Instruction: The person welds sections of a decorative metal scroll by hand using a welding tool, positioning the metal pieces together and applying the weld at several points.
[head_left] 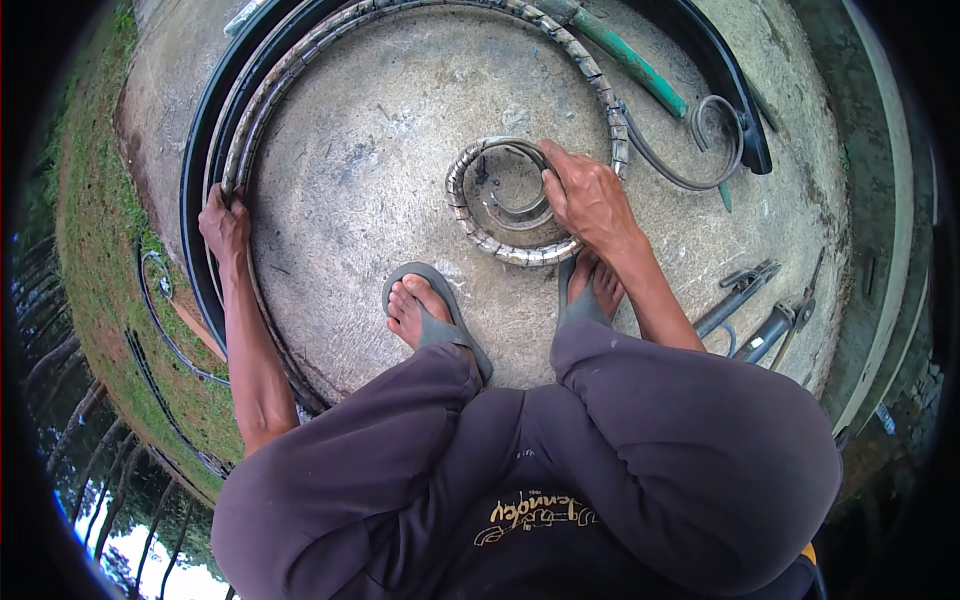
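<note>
My left hand [226, 224] is closed around a curved strip at the left, beside a large black curved rim [196, 140]. A long brownish banded strip [604, 92] sweeps round in a wide loop on the concrete, with dark cross marks along it. Ahead of my right foot lies a smaller coil [515, 252] of similar banded strip, with thinner loops inside it. My right hand [597, 203] grips this coil's right side, thumb and fingers closed on it. My palm hides the gripped part. Whether the loop and the coil are one piece, I cannot tell.
A green pipe [645, 78] lies at the far right, near a curled grey strip [740, 150]. Dark cylindrical tools [768, 332] rest on the concrete [370, 100] at right. My sandalled feet [425, 310] stand inside the wide loop. Grass [105, 225] borders the left side.
</note>
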